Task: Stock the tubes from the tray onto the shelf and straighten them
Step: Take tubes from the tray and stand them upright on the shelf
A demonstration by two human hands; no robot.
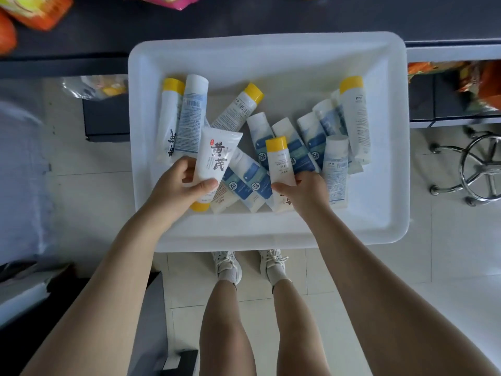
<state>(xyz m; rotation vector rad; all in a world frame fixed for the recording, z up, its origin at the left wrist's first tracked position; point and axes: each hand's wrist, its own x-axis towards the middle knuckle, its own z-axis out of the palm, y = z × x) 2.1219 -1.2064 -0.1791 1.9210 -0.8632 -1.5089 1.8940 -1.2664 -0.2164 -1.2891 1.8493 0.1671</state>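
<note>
My left hand (181,184) grips a white tube with black characters (217,156), thumb across its front and fingers curled behind it; its yellow cap points back toward me and its flat crimped end points away. My right hand (305,191) is closed round the lower end of a second tube (280,164), thumb on 1 side and fingers on the other; this 1 has its yellow cap pointing away from me. Both tubes are held low over the white tray (271,232), just above the heap.

The loose tubes (260,137) lie jumbled on the tray floor, overlapping at all angles; most are white with blue labels, a few have yellow caps. 2 lie side by side against the left wall; 1 yellow-capped tube lies along the right wall; 1 more lies tilted near the middle.

Beyond the tray's far rim runs the dark shelf (244,20); orange snack packets (35,12) sit at its left end. A chrome stool base (479,169) stands on the tiled floor (447,253) to the right; my 2 shoes (227,264) show just under the tray's near rim.
</note>
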